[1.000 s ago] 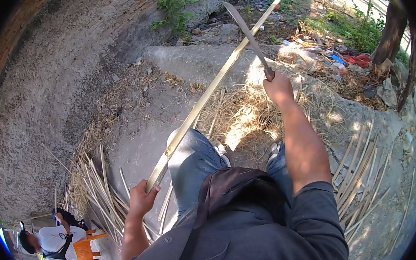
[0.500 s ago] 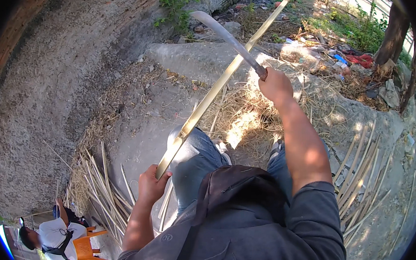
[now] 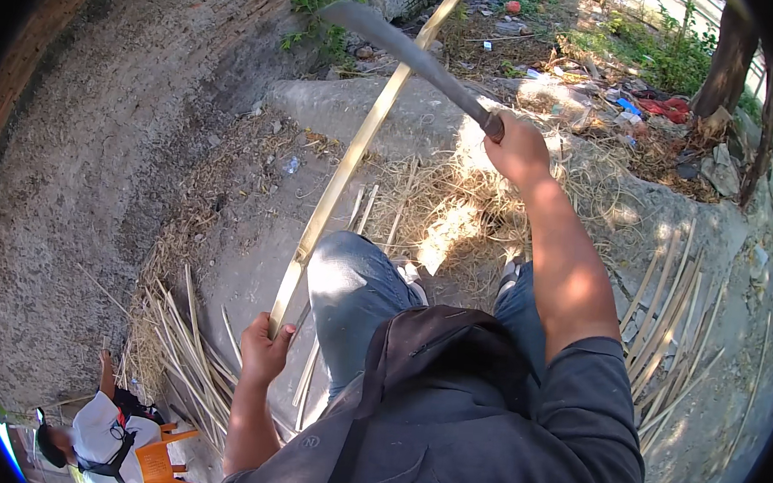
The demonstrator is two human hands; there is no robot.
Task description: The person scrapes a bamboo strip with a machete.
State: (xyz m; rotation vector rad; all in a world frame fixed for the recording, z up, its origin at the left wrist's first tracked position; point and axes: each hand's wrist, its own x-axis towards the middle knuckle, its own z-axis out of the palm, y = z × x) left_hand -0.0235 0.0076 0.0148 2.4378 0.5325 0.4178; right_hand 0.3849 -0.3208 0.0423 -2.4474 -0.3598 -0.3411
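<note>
My left hand [image 3: 263,350] is closed around the lower end of a long pale bamboo strip [image 3: 341,190]. The strip slants up and away, past my left knee to the top of the view, with a node near its lower end. In my right hand [image 3: 519,152] is the short handle of a machete [image 3: 403,50], my fingers wrapped round it. Its curved grey blade points left and crosses over the upper part of the strip. Whether the blade touches the strip I cannot tell.
Bundles of split strips lie at left [image 3: 199,354] and right [image 3: 666,327]. Fibrous shavings [image 3: 461,216] are heaped before my feet. A low stone ledge [image 3: 351,112] and a rough wall [image 3: 92,173] stand beyond. Lower left, a person sits on an orange chair [image 3: 160,460].
The bamboo strip has swung left and stands steeper, with my left hand slightly left and lower. The machete blade has moved left and up, crossing the strip farther from me.
</note>
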